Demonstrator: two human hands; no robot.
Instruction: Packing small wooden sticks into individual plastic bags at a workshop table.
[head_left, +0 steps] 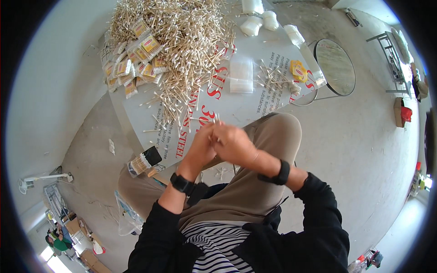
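My left hand (200,144) and my right hand (235,143) are pressed together above the table's near edge, fingers curled in. A few white tips of cotton swabs (216,117) poke up from between them; how many are inside is hidden. The right hand is slightly smeared by motion. Just beyond the hands spreads a large heap of loose cotton swabs (182,41). Small clear packs of swabs with yellow labels (148,45) lie on its left side. Near the table's corner, by my left knee, a clear pack of swabs (139,164) sits beside a black block (153,155).
Flat clear plastic bags (241,75) lie on the printed sheet-covered table (214,102). To their right are loose swabs (272,76) and a stack of yellow labels (298,71). White plastic-wrapped bundles (251,25) stand at the back. A round stool (335,67) is right of the table.
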